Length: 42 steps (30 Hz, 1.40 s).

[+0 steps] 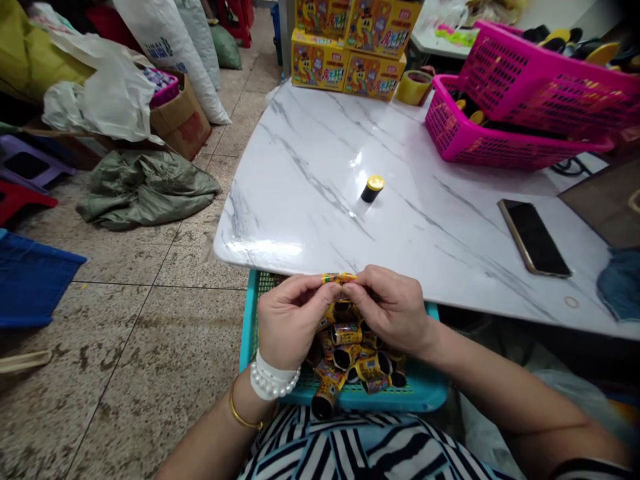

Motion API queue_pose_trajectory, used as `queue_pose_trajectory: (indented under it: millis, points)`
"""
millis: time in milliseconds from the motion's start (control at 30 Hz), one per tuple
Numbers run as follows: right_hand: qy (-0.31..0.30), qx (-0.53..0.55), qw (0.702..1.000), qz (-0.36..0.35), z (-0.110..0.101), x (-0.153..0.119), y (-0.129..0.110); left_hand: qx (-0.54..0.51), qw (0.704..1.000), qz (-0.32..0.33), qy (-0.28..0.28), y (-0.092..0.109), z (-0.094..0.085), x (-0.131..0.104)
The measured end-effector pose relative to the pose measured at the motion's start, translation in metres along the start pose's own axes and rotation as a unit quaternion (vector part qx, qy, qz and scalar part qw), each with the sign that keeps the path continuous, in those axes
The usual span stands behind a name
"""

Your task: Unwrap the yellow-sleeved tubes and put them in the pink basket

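My left hand [290,320] and my right hand [393,307] meet at the table's front edge, thumbs and fingers closed. Between them they pinch a small yellow printed wrapper [339,277], one end in each hand. Whether anything is inside it cannot be seen. Below sits a teal plastic basket [430,393] in the lap, holding several small dark cups in yellow printed sleeves [346,333]. Part of this pile is hidden under my hands. On the white marbled table [310,180] stands one black cup with a yellow lid [373,189], well ahead of both hands.
A phone [535,238] lies on the right of the table. Two stacked pink baskets [500,143] with black and yellow pieces stand behind it. Yellow printed boxes [345,63] and a tape roll [415,87] line the back. Left on the floor are sacks [150,187] and a carton [183,120].
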State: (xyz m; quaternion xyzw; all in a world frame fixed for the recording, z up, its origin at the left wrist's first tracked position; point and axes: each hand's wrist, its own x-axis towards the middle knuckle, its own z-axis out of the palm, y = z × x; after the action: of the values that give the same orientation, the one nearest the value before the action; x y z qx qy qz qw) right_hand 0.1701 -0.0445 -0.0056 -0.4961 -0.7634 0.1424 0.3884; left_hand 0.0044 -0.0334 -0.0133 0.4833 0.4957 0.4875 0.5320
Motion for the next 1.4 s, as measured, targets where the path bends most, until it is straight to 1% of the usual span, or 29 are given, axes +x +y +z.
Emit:
queue_pose_trajectory:
  millis: [67,100,167,233,267,333,400,433,467,533,567,633,667,733,767,833,900,1000,1067,1133,1167,1233,1267,1300,1333,1367,1400]
  points:
    - [-0.009,-0.001,1.0,-0.007,-0.007,0.006,0.001,-0.068,0.992,-0.1,-0.038,0.001,-0.004,0.004]
    - [-0.004,-0.012,1.0,-0.009,-0.013,0.012,0.004,-0.103,0.984,-0.137,-0.053,0.003,-0.006,0.008]
    - [0.033,-0.055,0.998,-0.01,-0.029,0.029,0.016,-0.16,0.969,-0.175,-0.063,0.009,-0.008,0.019]
    - [0.076,-0.104,0.992,-0.001,-0.046,0.053,0.035,-0.194,0.963,-0.18,-0.053,0.018,-0.008,0.035]
    - [0.083,-0.124,0.989,0.007,-0.053,0.066,0.046,-0.206,0.962,-0.173,-0.046,0.023,-0.008,0.044]
    - [0.056,-0.152,0.987,0.023,-0.062,0.091,0.073,-0.226,0.961,-0.156,-0.035,0.032,-0.004,0.063]
    - [0.005,-0.164,0.986,0.026,-0.062,0.109,0.097,-0.246,0.956,-0.153,-0.039,0.039,0.001,0.081]
    - [-0.01,-0.16,0.987,0.029,-0.059,0.114,0.107,-0.256,0.953,-0.156,-0.048,0.041,0.004,0.09]
    - [-0.014,-0.149,0.988,0.037,-0.055,0.118,0.115,-0.264,0.949,-0.163,-0.059,0.042,0.008,0.099]
    - [0.012,-0.112,0.991,0.067,-0.047,0.118,0.125,-0.275,0.941,-0.182,-0.076,0.044,0.014,0.117]
    - [0.034,-0.078,0.993,0.088,-0.044,0.117,0.127,-0.282,0.937,-0.192,-0.079,0.044,0.017,0.125]
    - [0.073,0.041,0.989,0.125,-0.042,0.113,0.125,-0.3,0.927,-0.212,-0.078,0.045,0.022,0.139]
    - [0.087,0.119,0.979,0.139,-0.042,0.111,0.123,-0.308,0.922,-0.22,-0.077,0.044,0.024,0.145]
    - [0.109,0.269,0.944,0.159,-0.043,0.108,0.116,-0.322,0.915,-0.232,-0.079,0.043,0.029,0.152]
    - [0.112,0.322,0.926,0.163,-0.044,0.108,0.112,-0.324,0.912,-0.237,-0.082,0.043,0.032,0.154]
    - [0.109,0.386,0.901,0.164,-0.044,0.108,0.104,-0.33,0.907,-0.246,-0.089,0.041,0.036,0.154]
    - [0.098,0.417,0.89,0.159,-0.042,0.109,0.098,-0.338,0.901,-0.251,-0.1,0.04,0.04,0.152]
    - [0.088,0.422,0.889,0.154,-0.039,0.109,0.095,-0.352,0.894,-0.253,-0.114,0.04,0.043,0.149]
    - [0.085,0.399,0.899,0.156,-0.038,0.109,0.096,-0.357,0.891,-0.254,-0.119,0.04,0.044,0.148]
    - [0.086,0.351,0.92,0.148,-0.039,0.107,0.096,-0.358,0.89,-0.254,-0.12,0.04,0.044,0.148]
    - [0.089,0.312,0.936,0.134,-0.04,0.106,0.096,-0.357,0.891,-0.254,-0.119,0.039,0.044,0.148]
    - [0.103,0.208,0.969,0.089,-0.04,0.103,0.094,-0.354,0.893,-0.251,-0.117,0.037,0.044,0.147]
    - [0.112,0.157,0.979,0.065,-0.04,0.102,0.092,-0.351,0.895,-0.249,-0.116,0.036,0.045,0.147]
    - [0.12,0.121,0.984,0.046,-0.039,0.101,0.09,-0.349,0.897,-0.245,-0.115,0.035,0.046,0.147]
    - [0.125,0.106,0.986,0.037,-0.038,0.1,0.089,-0.346,0.9,-0.241,-0.112,0.034,0.047,0.146]
    - [0.128,0.118,0.984,0.04,-0.036,0.099,0.088,-0.343,0.903,-0.237,-0.108,0.032,0.048,0.146]
    - [0.126,0.152,0.979,0.054,-0.034,0.099,0.087,-0.34,0.906,-0.232,-0.104,0.031,0.049,0.145]
